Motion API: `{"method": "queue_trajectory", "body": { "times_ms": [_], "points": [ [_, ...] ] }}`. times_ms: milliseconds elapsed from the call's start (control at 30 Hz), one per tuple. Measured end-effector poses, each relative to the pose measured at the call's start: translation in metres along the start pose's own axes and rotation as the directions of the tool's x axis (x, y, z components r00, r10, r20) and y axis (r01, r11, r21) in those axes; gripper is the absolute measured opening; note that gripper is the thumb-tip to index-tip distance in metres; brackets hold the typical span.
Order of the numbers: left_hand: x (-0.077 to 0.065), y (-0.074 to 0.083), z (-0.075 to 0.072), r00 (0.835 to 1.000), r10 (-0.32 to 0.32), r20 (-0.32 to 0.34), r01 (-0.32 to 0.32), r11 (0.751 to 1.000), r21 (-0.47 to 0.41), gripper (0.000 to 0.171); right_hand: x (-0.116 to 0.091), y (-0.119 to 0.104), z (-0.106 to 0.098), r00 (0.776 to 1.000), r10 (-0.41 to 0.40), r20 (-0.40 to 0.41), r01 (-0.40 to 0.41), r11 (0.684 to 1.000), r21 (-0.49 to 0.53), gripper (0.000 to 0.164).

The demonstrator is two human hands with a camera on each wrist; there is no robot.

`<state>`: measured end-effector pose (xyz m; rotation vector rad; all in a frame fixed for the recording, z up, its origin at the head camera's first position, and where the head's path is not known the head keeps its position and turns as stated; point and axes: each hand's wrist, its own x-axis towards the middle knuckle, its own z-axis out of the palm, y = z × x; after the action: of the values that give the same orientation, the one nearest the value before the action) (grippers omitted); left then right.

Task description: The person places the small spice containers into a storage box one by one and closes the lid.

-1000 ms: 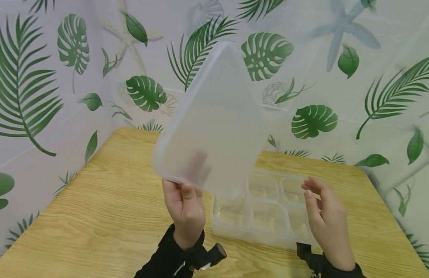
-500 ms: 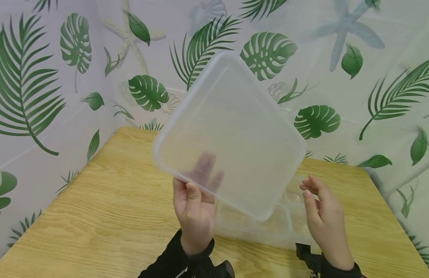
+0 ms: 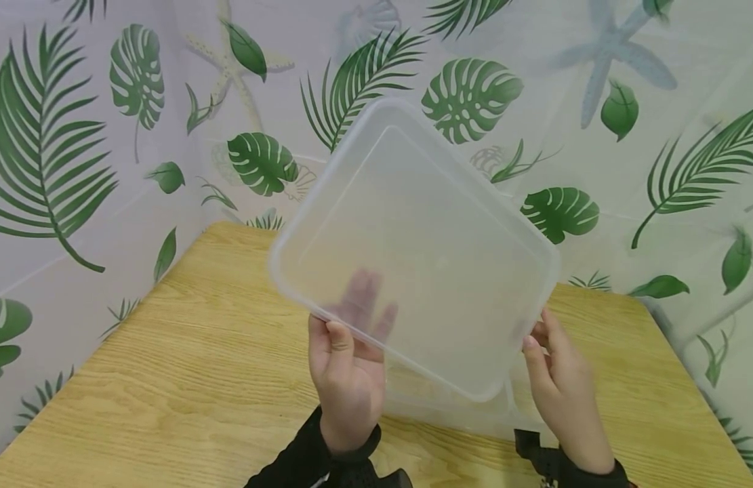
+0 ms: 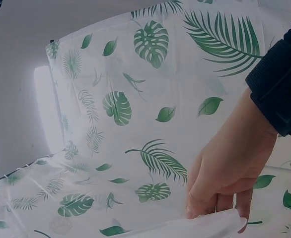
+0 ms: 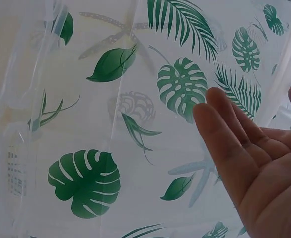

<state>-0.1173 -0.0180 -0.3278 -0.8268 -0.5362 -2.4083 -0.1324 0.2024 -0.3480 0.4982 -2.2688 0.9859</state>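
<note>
A translucent white plastic lid (image 3: 413, 230) with a raised rim is held tilted above the table, one corner pointing up. My left hand (image 3: 350, 390) pinches its lower left edge, thumb in front and fingers showing blurred through the plastic. In the left wrist view, the left hand (image 4: 225, 173) grips the edge of the lid (image 4: 200, 226). At the lid's right edge is my right hand (image 3: 562, 386), fingers mostly straight; contact is hard to tell. The right wrist view shows the right hand's fingers (image 5: 225, 144) extended. A clear compartment box (image 3: 443, 410) sits below, largely hidden behind the lid.
The wood-grain table (image 3: 199, 379) extends to both sides of the box. Behind it hangs a white sheet (image 3: 376, 41) printed with green leaves and starfish. Black straps with cameras sit on both wrists.
My left hand has turned the lid to face me more fully and moved it slightly right, covering more of the box. The right hand has come to the lid's edge.
</note>
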Motion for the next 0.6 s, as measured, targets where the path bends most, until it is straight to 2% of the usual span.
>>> {"method": "queue_trajectory", "body": {
  "times_ms": [133,333,500,600],
  "points": [
    [-0.001,0.0,0.0,1.0,-0.013,0.016,0.013,0.999,-0.031,0.023,0.0,0.0,0.0,0.999,0.03,0.032,-0.031,0.999,0.042,0.056],
    [-0.003,-0.003,-0.001,0.995,-0.019,0.098,0.021,1.0,-0.013,0.024,-0.001,0.002,-0.002,0.995,0.09,0.037,-0.091,0.994,0.054,0.059],
    [0.0,-0.005,-0.004,0.986,0.023,0.165,-0.035,0.997,0.067,0.022,-0.001,0.004,-0.003,0.992,0.122,0.029,-0.123,0.991,0.049,0.057],
    [0.006,-0.006,-0.012,0.983,0.04,0.182,-0.069,0.985,0.156,0.022,-0.001,0.006,-0.006,0.993,0.12,0.0,-0.119,0.991,0.063,0.057]
  ]
}}
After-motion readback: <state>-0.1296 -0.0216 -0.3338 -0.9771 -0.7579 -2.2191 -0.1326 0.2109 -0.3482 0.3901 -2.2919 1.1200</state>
